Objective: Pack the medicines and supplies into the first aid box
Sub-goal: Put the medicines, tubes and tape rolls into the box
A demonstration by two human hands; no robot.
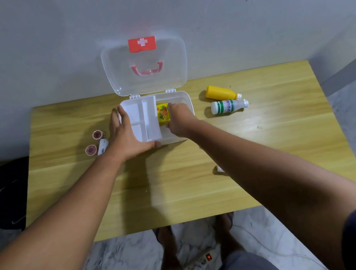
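A white first aid box (184, 97) stands open at the table's far middle, its clear lid (145, 67) with a red cross upright against the wall. A white divider tray (144, 121) fills the box's left half. My left hand (125, 133) grips the tray's left and front edge. My right hand (178, 119) reaches into the box's right half, fingers on a yellow medicine box (163, 113). Right of the box lie a yellow bottle (220, 93) and a white bottle with green stripes (228, 105). Left of it are two red-topped tape rolls (98, 134) (91, 150) and a white tube (102, 146).
The wooden table (179, 181) stands against a grey wall. A small white item (219, 169) peeks out beside my right forearm. A dark bag (2, 197) sits on the floor at left. A power strip (200, 263) lies on the marble floor by my feet.
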